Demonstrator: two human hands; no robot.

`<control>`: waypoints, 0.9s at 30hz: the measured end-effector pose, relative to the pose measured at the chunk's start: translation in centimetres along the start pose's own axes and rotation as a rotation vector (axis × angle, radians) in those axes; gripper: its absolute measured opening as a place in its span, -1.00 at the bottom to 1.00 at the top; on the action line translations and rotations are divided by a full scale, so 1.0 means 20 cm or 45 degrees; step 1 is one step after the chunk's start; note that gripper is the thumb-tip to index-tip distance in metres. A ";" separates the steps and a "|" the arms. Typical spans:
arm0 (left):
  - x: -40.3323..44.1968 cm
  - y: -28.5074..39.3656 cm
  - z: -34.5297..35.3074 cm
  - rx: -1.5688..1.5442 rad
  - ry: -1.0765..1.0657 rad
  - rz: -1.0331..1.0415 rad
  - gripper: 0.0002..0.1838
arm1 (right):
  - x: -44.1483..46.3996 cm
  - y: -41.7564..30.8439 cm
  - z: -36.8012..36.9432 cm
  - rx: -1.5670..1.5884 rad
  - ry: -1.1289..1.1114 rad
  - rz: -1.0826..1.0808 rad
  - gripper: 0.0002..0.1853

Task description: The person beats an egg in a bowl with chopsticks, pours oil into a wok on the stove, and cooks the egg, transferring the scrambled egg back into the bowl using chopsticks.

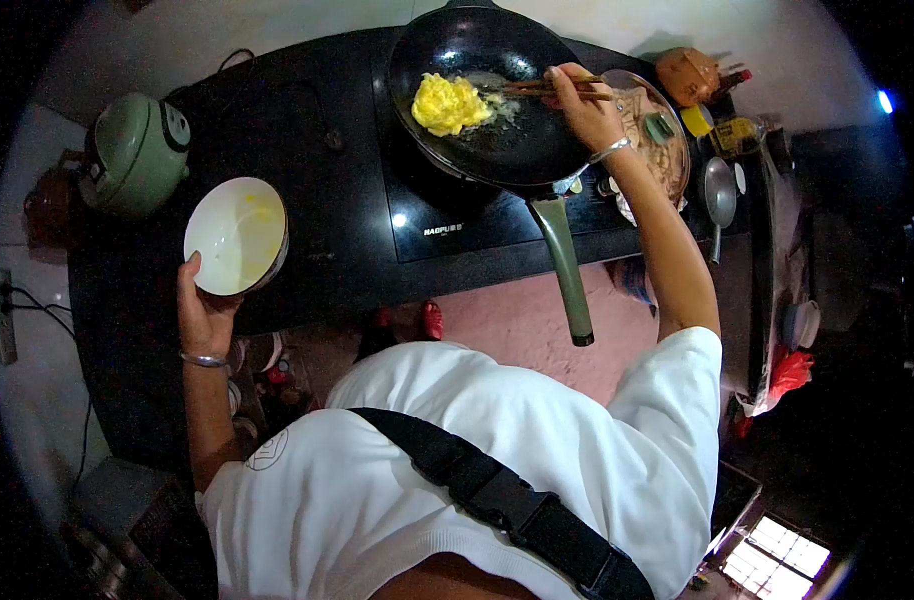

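My left hand (207,310) grips the lower edge of a white bowl (217,245), which is tilted and has yellow residue inside, over the dark counter at the left. My right hand (587,108) is closed round a pair of wooden chopsticks (522,90). Their tips reach into a black wok (522,150) beside cooked scrambled egg (449,104), which lies in the wok's left part. The wok stands on a black cooktop (457,235), its green handle (565,265) pointing toward me.
A green rice cooker (137,155) stands at the left. Right of the wok are a round glass lid (672,150), a small ladle (718,195), a yellow-capped container (697,121) and an orange-brown pot (685,76). A red bag (790,373) hangs farther right.
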State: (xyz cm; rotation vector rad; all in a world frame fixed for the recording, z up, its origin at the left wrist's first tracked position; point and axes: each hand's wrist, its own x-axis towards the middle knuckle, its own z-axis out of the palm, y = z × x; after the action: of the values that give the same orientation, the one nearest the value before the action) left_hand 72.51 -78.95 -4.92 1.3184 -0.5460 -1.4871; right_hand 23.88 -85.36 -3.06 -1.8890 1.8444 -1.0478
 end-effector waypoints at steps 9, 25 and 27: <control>0.02 0.01 0.00 -0.023 -0.064 -0.022 -0.44 | -0.05 -0.05 0.02 0.028 -0.039 -0.028 -0.78; 0.02 0.01 0.02 -0.023 -0.032 -0.007 -0.43 | 0.00 -0.05 -0.09 0.024 0.108 0.033 -0.82; 0.02 0.01 0.02 -0.002 -0.007 -0.027 -0.43 | 0.01 0.02 -0.08 -0.102 0.072 0.021 -0.78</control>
State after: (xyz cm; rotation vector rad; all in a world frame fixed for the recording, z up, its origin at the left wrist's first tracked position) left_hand 72.27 -79.47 -4.86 1.3230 -0.5355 -1.5085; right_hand 22.54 -85.24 -2.11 -1.9035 1.9581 -1.0468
